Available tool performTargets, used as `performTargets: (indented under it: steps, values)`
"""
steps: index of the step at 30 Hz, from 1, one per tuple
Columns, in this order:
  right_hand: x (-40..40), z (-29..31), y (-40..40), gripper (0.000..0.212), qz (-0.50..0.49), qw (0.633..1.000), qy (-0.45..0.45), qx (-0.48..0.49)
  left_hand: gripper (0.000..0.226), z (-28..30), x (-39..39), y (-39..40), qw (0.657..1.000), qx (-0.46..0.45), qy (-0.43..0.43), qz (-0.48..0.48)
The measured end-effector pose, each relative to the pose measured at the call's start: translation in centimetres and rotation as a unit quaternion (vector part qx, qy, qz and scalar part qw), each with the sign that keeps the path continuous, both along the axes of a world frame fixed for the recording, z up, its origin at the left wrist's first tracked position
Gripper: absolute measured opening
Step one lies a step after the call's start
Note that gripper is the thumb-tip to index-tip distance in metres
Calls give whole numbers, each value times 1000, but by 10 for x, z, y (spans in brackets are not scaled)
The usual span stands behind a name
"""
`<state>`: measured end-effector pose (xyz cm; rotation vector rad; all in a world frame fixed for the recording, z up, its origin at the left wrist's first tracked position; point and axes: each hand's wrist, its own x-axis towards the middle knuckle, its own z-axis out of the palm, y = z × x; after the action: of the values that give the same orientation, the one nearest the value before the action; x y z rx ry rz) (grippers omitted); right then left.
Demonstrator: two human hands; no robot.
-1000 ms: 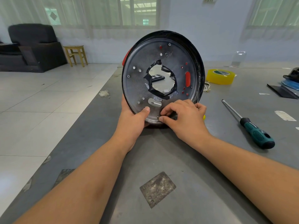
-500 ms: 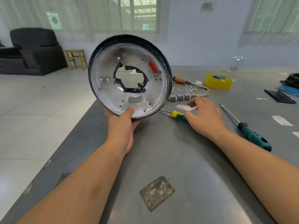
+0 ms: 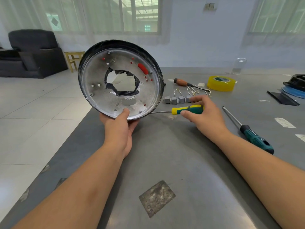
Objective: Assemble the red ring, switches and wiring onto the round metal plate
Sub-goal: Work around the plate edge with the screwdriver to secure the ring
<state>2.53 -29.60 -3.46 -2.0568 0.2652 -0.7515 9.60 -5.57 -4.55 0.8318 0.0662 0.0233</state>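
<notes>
With the left hand (image 3: 118, 129) gripping the round metal plate (image 3: 120, 80) upright at the table's left edge, the right hand (image 3: 204, 114), fingers closing on the yellow-green screwdriver (image 3: 186, 110) near the switches (image 3: 178, 99), should seat its grip well back on the handle before lifting.

You will find nothing here that you can read: no word, brand, number or sign comes out clearly on anything in front of you. The yellow tape roll (image 3: 221, 83) has a green and white label on its core, but its print is too small to make out (the same goes for the pale marks on the handle of the green screwdriver (image 3: 256, 141)). The worn patch (image 3: 157, 198) on the tabletop (image 3: 189, 162) shows only faint, illegible traces.
</notes>
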Motion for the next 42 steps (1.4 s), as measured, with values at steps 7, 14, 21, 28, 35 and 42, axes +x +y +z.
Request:
performTargets:
  steps: [7,14,21,28,35,42]
  values:
    - [-4,9,12,45,68,968,-124,205,56,0,0,0,1000,0,-1,2]
    - [-10,17,30,33,138,947,-195,216,60,-3,0,0,1000,23,-5,-4]
    - [-10,25,36,24,121,924,-220,289,64,-4,1,-2,998,62,-17,-8]
    - [-9,25,38,29,96,921,-215,310,70,-6,2,-2,997,72,-28,-15]
    - [-9,24,39,33,106,924,-205,305,68,-6,1,-3,996,80,-30,-16]
    - [-9,24,40,35,106,928,-203,295,69,-5,0,-3,996,79,-27,-16]
